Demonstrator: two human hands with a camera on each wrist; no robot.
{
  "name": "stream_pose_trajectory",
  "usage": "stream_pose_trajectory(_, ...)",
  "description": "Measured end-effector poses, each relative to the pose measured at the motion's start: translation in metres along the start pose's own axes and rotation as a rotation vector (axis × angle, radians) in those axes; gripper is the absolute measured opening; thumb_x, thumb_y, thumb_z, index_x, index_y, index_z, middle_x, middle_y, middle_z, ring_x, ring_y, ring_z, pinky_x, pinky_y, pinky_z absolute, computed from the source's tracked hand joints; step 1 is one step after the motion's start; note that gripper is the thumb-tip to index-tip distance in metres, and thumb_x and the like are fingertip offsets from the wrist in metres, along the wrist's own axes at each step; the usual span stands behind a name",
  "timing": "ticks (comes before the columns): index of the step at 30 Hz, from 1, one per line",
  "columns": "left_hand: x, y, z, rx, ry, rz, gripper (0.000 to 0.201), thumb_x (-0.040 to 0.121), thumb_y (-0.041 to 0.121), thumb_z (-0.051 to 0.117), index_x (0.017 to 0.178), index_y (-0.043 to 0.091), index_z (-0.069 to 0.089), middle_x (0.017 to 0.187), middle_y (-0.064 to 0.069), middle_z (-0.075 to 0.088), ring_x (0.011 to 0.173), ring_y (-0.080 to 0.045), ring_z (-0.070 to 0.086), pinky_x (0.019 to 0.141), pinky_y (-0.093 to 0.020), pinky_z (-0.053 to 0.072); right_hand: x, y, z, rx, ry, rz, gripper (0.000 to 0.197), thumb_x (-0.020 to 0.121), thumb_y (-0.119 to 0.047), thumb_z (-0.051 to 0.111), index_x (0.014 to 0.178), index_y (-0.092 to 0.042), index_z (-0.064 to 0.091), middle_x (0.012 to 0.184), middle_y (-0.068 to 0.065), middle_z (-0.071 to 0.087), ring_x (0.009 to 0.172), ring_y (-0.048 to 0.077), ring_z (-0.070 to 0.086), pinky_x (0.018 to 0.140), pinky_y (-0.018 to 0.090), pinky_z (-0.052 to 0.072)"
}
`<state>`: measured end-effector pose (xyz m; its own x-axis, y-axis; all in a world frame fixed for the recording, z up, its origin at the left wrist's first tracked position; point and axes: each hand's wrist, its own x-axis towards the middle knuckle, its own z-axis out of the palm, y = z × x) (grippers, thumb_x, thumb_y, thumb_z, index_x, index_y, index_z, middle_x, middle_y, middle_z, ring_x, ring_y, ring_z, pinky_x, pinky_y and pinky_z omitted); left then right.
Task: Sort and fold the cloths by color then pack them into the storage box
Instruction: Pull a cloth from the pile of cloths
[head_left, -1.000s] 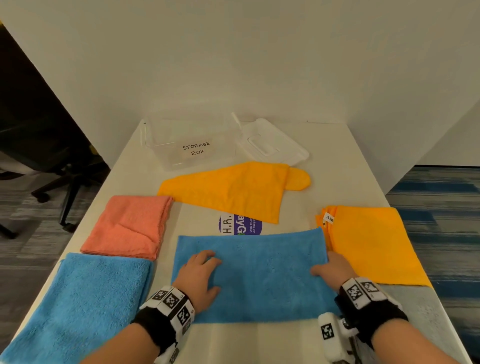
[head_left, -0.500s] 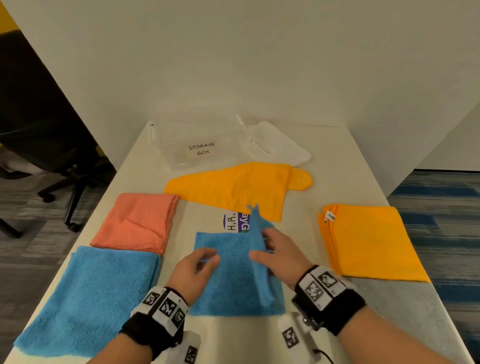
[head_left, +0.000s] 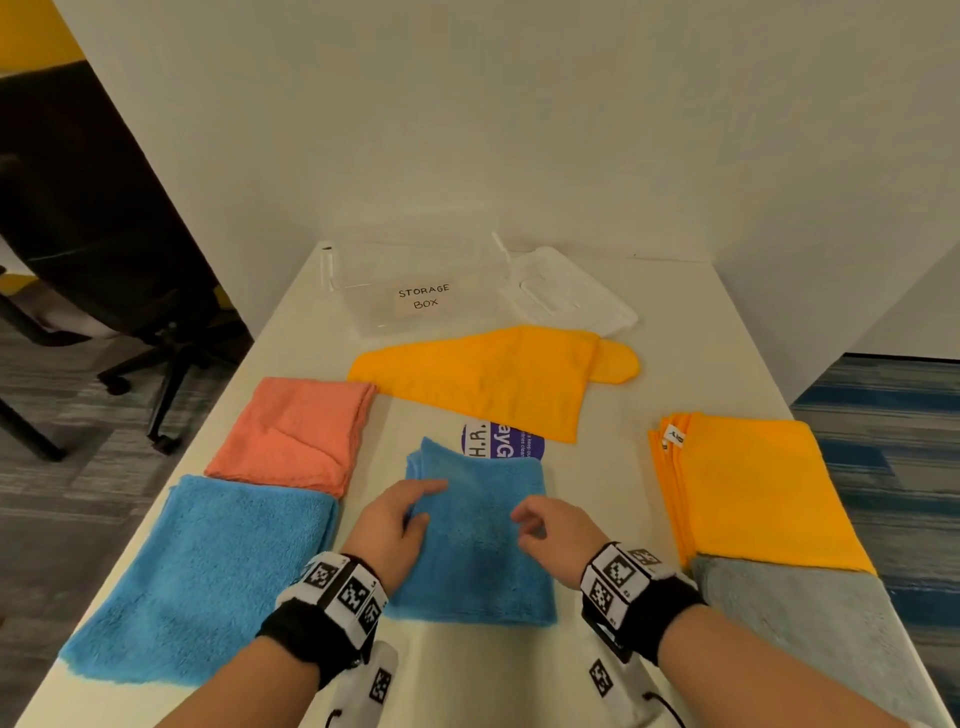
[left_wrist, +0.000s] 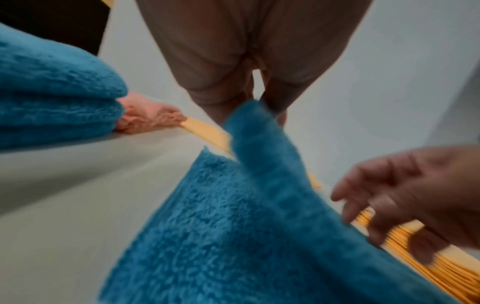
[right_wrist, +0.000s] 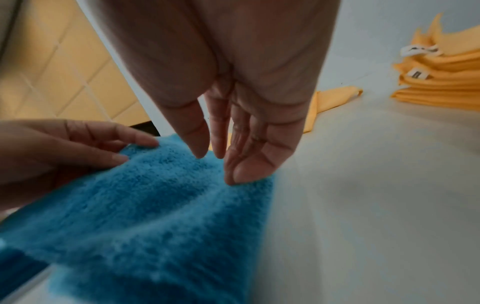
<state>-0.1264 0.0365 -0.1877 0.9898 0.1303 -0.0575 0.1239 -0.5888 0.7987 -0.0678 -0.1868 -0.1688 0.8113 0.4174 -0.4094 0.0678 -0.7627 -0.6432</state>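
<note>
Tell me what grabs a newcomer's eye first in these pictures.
Both hands meet over the folded blue cloth at the table's near centre: the left hand pinches its left edge and the right hand hangs open above it. Bright orange cloths are stacked to the right, and the clear storage box waits at the far end.

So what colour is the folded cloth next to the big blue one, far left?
Salmon pink; the folded cloth shows best in the head view.

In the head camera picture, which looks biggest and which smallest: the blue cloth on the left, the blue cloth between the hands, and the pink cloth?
1. Blue cloth on the left: looks largest, though it lies nearest the camera.
2. Blue cloth between the hands, partly hidden by the left hand, and the pink cloth, lying farther back: too alike to rank.
</note>
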Motion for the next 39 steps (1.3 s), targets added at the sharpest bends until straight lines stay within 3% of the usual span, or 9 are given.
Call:
stream_pose_trajectory(2, 0.001, -0.004, 0.000, 0.034, 0.036, -0.070, 0.043, 0.087, -0.003, 0.051, 0.100, 0.037, 0.061, 0.114, 0.008, 0.059, 0.098, -0.011, 0.056, 0.095, -0.027, 0.044, -0.002, 0.007, 0.003, -0.055, -0.022, -0.014, 0.029, 0.091, -0.013, 0.057, 0.120, -0.017, 0.056, 0.102, -0.004, 0.056, 0.093, 0.011, 0.055, 0.084, 0.018, 0.044)
stream_pose_trajectory(6, -0.001, -0.018, 0.004, 0.121, -0.080, -0.222, 0.049, 0.082, -0.004, 0.054, 0.126, 0.017, 0.055, 0.130, -0.005, 0.054, 0.113, -0.020, 0.054, 0.101, -0.025, 0.040, -0.005, 0.012, 0.012, -0.190, -0.086, -0.042, 0.040, 0.086, -0.022, 0.065, 0.124, -0.021, 0.051, 0.110, -0.003, 0.046, 0.104, 0.016, 0.053, 0.093, 0.023, 0.042)
stream_pose_trajectory(13, -0.003, -0.016, 0.003, 0.305, -0.192, -0.219, 0.069, 0.080, -0.002, 0.051, 0.145, 0.013, 0.031, 0.147, -0.003, 0.033, 0.135, -0.016, 0.035, 0.109, -0.015, 0.018, -0.012, 0.020, 0.021, -0.333, -0.153, -0.076, 0.080, 0.073, -0.037, 0.076, 0.139, -0.022, 0.033, 0.129, 0.002, 0.031, 0.107, 0.023, 0.054, 0.094, 0.032, 0.047)
stream_pose_trajectory(17, -0.002, -0.013, 0.004, 0.363, -0.170, -0.274, 0.073, 0.081, 0.001, 0.054, 0.147, 0.012, 0.027, 0.148, -0.005, 0.032, 0.132, -0.018, 0.038, 0.112, -0.023, 0.026, -0.014, 0.032, 0.023, -0.464, -0.151, -0.108, 0.097, 0.067, -0.044, 0.078, 0.145, -0.027, 0.022, 0.135, -0.001, 0.025, 0.110, 0.024, 0.054, 0.093, 0.037, 0.048)
stream_pose_trajectory(23, -0.004, -0.014, 0.008, 0.413, -0.074, -0.407, 0.061, 0.079, 0.005, 0.065, 0.135, 0.011, 0.042, 0.136, -0.008, 0.038, 0.117, -0.022, 0.050, 0.102, -0.025, 0.036, -0.021, 0.045, 0.013, -0.516, -0.210, -0.081, 0.103, 0.069, -0.057, 0.073, 0.146, -0.045, 0.005, 0.132, 0.000, 0.033, 0.114, 0.023, 0.051, 0.097, 0.037, 0.046)
stream_pose_trajectory(27, -0.006, -0.021, 0.005, 0.396, -0.047, -0.541, 0.057, 0.075, 0.019, 0.078, 0.122, 0.013, 0.046, 0.117, -0.007, 0.055, 0.106, -0.021, 0.056, 0.095, -0.028, 0.044, -0.026, 0.049, 0.012, -0.526, -0.248, -0.046, 0.109, 0.069, -0.059, 0.072, 0.147, -0.046, -0.004, 0.133, 0.000, 0.032, 0.112, 0.024, 0.053, 0.097, 0.038, 0.046)
stream_pose_trajectory(32, -0.006, -0.030, 0.008, 0.356, -0.063, -0.553, 0.034, 0.079, 0.019, 0.073, 0.103, 0.017, 0.048, 0.102, 0.000, 0.062, 0.095, -0.016, 0.059, 0.087, -0.028, 0.048, -0.018, 0.043, 0.012, -0.386, -0.242, 0.006, 0.102, 0.072, -0.068, 0.063, 0.149, -0.042, 0.002, 0.134, 0.001, 0.035, 0.118, 0.022, 0.049, 0.101, 0.034, 0.042)
stream_pose_trajectory(36, 0.000, -0.036, 0.004, 0.311, -0.100, -0.545, 0.031, 0.075, 0.019, 0.074, 0.094, 0.020, 0.050, 0.096, 0.001, 0.062, 0.090, -0.014, 0.060, 0.082, -0.023, 0.049, -0.006, 0.031, 0.016, -0.054, -0.110, 0.070, 0.089, 0.082, -0.054, 0.061, 0.150, -0.037, 0.005, 0.141, 0.001, 0.041, 0.125, 0.019, 0.047, 0.106, 0.034, 0.040)
stream_pose_trajectory(39, 0.002, -0.037, 0.001, 0.283, -0.148, -0.524, 0.023, 0.072, 0.017, 0.071, 0.083, 0.024, 0.052, 0.092, 0.002, 0.065, 0.087, -0.014, 0.062, 0.078, -0.023, 0.051, -0.002, 0.020, 0.020, -0.059, -0.104, 0.087, 0.080, 0.089, -0.032, 0.060, 0.150, -0.035, 0.007, 0.136, 0.008, 0.039, 0.122, 0.022, 0.048, 0.104, 0.031, 0.040)
